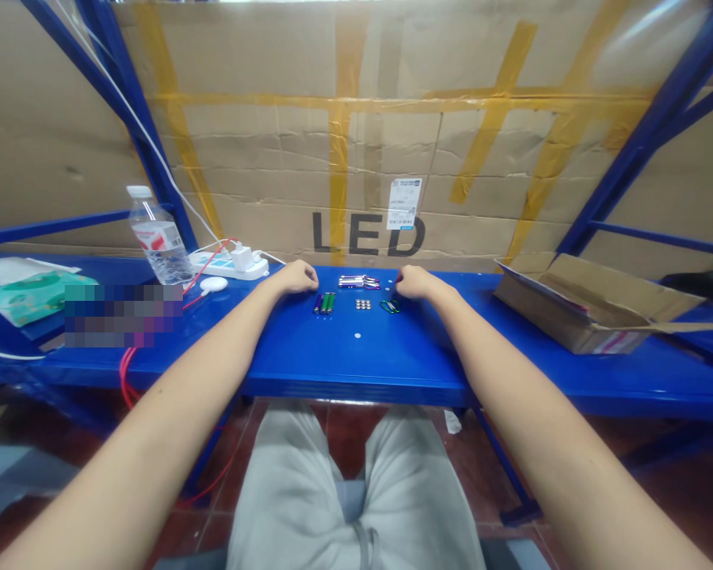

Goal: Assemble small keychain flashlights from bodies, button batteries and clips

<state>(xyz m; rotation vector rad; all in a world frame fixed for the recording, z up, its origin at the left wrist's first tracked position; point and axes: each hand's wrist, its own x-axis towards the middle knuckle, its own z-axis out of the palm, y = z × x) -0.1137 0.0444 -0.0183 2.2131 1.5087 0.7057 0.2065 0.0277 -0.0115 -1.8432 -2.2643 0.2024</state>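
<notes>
My left hand (298,277) rests on the blue tabletop with its fingers curled closed; what they hold, if anything, is hidden. Just to its right lie small blue and green metallic tubes (327,302) side by side. My right hand (414,281) is also closed on the table, with a dark reddish spot at its fingertips too small to name. Nearest to it lie green carabiner-like rings (390,306). Between both hands are a row of silver and purple metallic tubes (356,282) and a cluster of small silver button cells (363,304).
An open cardboard box (576,313) stands at the right. At the left are a water bottle (160,241), a white power strip (253,267), a white round disc (215,284), red cables (127,376) and a green packet (32,294). A large taped carton (261,158) closes off the back.
</notes>
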